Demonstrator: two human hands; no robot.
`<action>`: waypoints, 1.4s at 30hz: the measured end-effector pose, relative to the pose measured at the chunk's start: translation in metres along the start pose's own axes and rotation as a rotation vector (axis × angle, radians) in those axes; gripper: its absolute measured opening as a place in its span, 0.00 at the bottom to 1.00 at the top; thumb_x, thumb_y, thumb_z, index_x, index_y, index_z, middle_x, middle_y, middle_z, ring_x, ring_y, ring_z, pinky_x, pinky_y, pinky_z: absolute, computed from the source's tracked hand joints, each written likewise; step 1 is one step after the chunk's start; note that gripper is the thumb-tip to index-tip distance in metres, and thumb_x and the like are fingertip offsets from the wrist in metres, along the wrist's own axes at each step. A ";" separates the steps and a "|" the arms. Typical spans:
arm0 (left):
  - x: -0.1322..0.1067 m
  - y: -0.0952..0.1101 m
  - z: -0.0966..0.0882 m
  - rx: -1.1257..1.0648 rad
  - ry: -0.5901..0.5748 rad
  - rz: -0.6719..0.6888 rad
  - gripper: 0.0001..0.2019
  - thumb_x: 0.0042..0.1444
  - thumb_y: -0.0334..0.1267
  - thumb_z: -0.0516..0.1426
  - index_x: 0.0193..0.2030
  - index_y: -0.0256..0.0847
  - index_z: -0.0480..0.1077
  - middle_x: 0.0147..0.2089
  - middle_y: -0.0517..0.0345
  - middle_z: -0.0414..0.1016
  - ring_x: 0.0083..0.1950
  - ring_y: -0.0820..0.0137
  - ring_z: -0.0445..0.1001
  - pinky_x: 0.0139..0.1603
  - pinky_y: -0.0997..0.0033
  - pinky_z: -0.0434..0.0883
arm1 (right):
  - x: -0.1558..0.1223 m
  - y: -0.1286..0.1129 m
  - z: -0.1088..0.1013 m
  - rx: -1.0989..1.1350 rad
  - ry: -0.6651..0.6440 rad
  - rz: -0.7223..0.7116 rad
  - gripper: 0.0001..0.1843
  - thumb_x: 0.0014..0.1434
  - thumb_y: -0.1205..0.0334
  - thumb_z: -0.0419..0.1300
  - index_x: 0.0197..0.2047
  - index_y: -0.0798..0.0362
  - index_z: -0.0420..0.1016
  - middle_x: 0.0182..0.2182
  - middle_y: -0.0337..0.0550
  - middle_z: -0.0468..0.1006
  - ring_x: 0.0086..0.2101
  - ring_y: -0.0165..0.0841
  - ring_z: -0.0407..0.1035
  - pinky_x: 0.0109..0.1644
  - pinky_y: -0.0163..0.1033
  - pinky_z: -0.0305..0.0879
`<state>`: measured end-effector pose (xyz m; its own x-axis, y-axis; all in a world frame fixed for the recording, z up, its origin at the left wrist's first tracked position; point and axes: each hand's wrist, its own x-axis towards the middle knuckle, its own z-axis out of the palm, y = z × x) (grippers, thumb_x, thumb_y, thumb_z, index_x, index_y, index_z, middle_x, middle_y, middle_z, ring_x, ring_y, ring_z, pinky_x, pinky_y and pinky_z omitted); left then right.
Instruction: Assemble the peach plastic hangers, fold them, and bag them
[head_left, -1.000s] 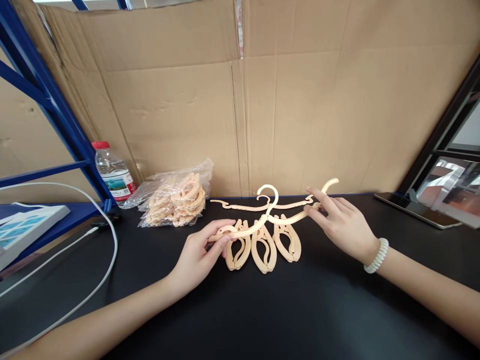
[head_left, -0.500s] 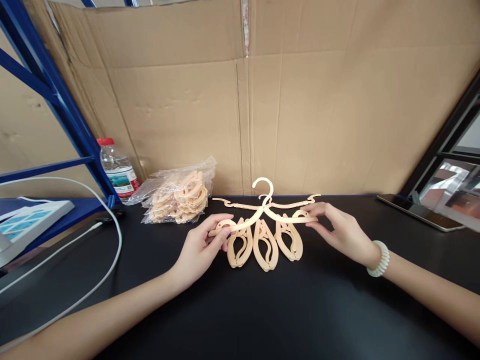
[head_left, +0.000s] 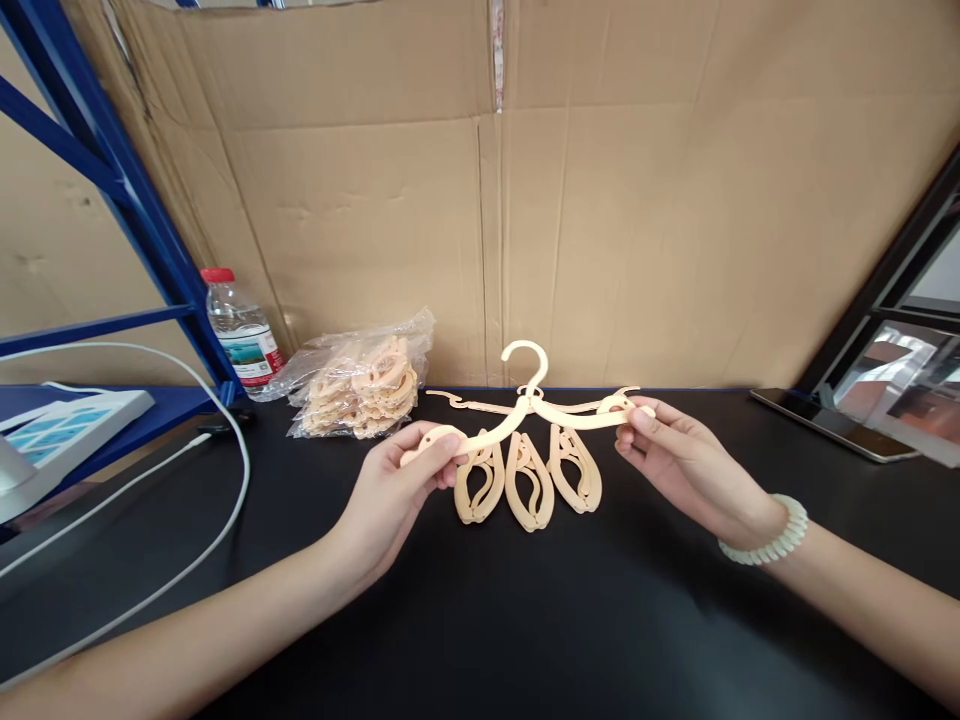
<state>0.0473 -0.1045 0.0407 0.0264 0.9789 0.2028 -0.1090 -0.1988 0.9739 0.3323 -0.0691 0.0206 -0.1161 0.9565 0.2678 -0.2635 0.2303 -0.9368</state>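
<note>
A cream folding clothes hanger [head_left: 491, 436] is spread wide between my hands, hook upward and raised off the black table. My left hand [head_left: 401, 485] pinches its left arm end between thumb and fingers. At the other end, my right hand [head_left: 686, 470] grips the right arm tip, thumb on the near side. Behind it lies another unfolded hanger [head_left: 469, 405], partly covered by the held one. Three folded hangers rest side by side below: a left one [head_left: 469, 505], a middle one [head_left: 516, 495] and a right one [head_left: 592, 480].
A clear plastic bag [head_left: 360, 385] of folded hangers lies at the back left, beside a red-capped water bottle [head_left: 244, 335]. A white cable [head_left: 244, 480] loops across the left side. A dark tablet-like device [head_left: 832, 425] lies at the back right. Cardboard [head_left: 637, 200] walls the back.
The held hanger has risen slightly towards me and its arms have tilted, right end higher. My right hand has turned, its thumb now over the near face.
</note>
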 end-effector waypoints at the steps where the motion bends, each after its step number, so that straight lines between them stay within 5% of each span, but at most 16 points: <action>1: -0.003 0.000 0.002 -0.009 -0.014 -0.042 0.13 0.50 0.44 0.66 0.26 0.37 0.71 0.28 0.61 0.70 0.28 0.76 0.63 0.31 0.75 0.66 | -0.002 0.000 0.004 0.011 -0.013 0.006 0.09 0.57 0.53 0.67 0.35 0.48 0.76 0.33 0.39 0.70 0.31 0.29 0.65 0.42 0.41 0.73; 8: -0.005 0.000 0.005 0.003 0.006 -0.079 0.16 0.47 0.44 0.68 0.22 0.38 0.68 0.24 0.64 0.63 0.26 0.77 0.59 0.29 0.76 0.64 | -0.002 -0.005 0.007 -0.033 -0.021 -0.077 0.11 0.61 0.50 0.61 0.36 0.48 0.76 0.39 0.42 0.70 0.32 0.30 0.64 0.42 0.42 0.72; 12: -0.004 -0.005 0.005 -0.034 0.019 -0.123 0.15 0.44 0.44 0.69 0.24 0.37 0.70 0.26 0.63 0.64 0.25 0.78 0.58 0.28 0.75 0.63 | -0.005 -0.003 0.011 -0.039 -0.021 -0.089 0.14 0.63 0.50 0.59 0.32 0.49 0.74 0.33 0.40 0.70 0.31 0.30 0.63 0.41 0.40 0.70; 17: -0.014 -0.012 0.011 0.127 -0.153 -0.116 0.13 0.51 0.46 0.66 0.29 0.37 0.75 0.25 0.62 0.66 0.25 0.77 0.57 0.25 0.77 0.57 | -0.026 0.003 0.032 -0.195 -0.338 0.004 0.11 0.65 0.54 0.58 0.46 0.49 0.76 0.35 0.42 0.75 0.33 0.31 0.67 0.39 0.39 0.69; 21: -0.020 -0.013 0.016 0.202 -0.274 -0.152 0.14 0.54 0.47 0.63 0.33 0.37 0.77 0.28 0.60 0.68 0.26 0.76 0.57 0.24 0.77 0.56 | -0.039 0.006 0.042 -0.207 -0.522 -0.007 0.18 0.67 0.61 0.56 0.59 0.41 0.67 0.45 0.41 0.77 0.43 0.33 0.72 0.49 0.42 0.71; 32: -0.021 -0.016 0.017 0.206 -0.275 -0.183 0.14 0.54 0.48 0.63 0.32 0.37 0.74 0.28 0.59 0.70 0.26 0.76 0.59 0.24 0.77 0.59 | -0.046 0.010 0.045 -0.320 -0.554 0.004 0.20 0.66 0.61 0.57 0.60 0.45 0.66 0.35 0.41 0.75 0.45 0.40 0.73 0.47 0.47 0.74; 42: -0.022 -0.015 0.017 0.239 -0.304 -0.151 0.16 0.56 0.49 0.61 0.34 0.35 0.72 0.30 0.58 0.70 0.28 0.75 0.61 0.25 0.76 0.61 | -0.050 0.009 0.048 -0.356 -0.608 -0.085 0.20 0.66 0.67 0.56 0.60 0.47 0.68 0.41 0.42 0.76 0.37 0.28 0.72 0.41 0.35 0.74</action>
<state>0.0650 -0.1234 0.0231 0.3208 0.9462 0.0416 0.1513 -0.0946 0.9840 0.2895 -0.1230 0.0095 -0.6506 0.6868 0.3240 0.0219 0.4434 -0.8960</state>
